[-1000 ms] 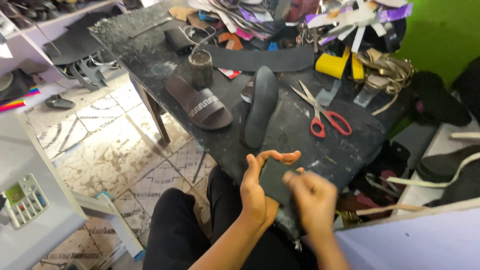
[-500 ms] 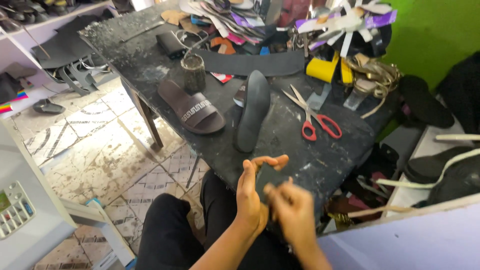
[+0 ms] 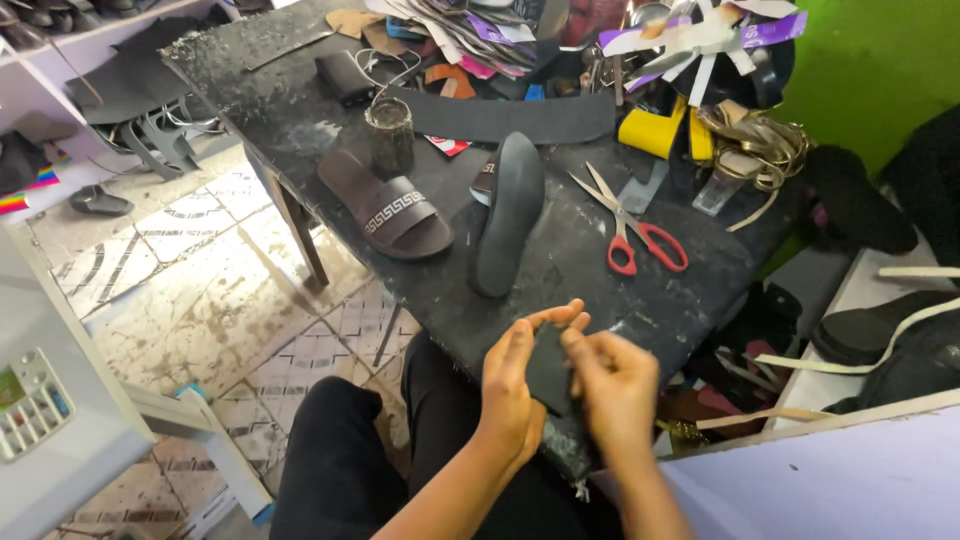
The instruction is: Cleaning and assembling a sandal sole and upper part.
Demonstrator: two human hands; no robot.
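Left hand (image 3: 515, 385): fingers curled, thumb and fingertips pinching a small dark piece of sheet material (image 3: 549, 368), held over the near edge of the black worktable (image 3: 300, 110), above the person's lap
Right hand (image 3: 612, 385): fingers bent, pinching the same dark piece from the opposite side; the two hands close together, fingertips nearly meeting at its top
Black shoe sole (image 3: 505, 212): lying lengthwise on the table, beyond the hands
Brown slide sandal (image 3: 385, 205): patterned strap, left of the sole, well apart from the hands
Red-handled scissors (image 3: 628, 222): blades apart, right of the sole
Dark jar (image 3: 390, 135): upright, behind the sandal
Long black strip (image 3: 500, 118): across the table behind the jar
Yellow material (image 3: 655, 130), paper patterns (image 3: 470, 25): heaped at the far side
Tiled floor (image 3: 200, 290): left of the table
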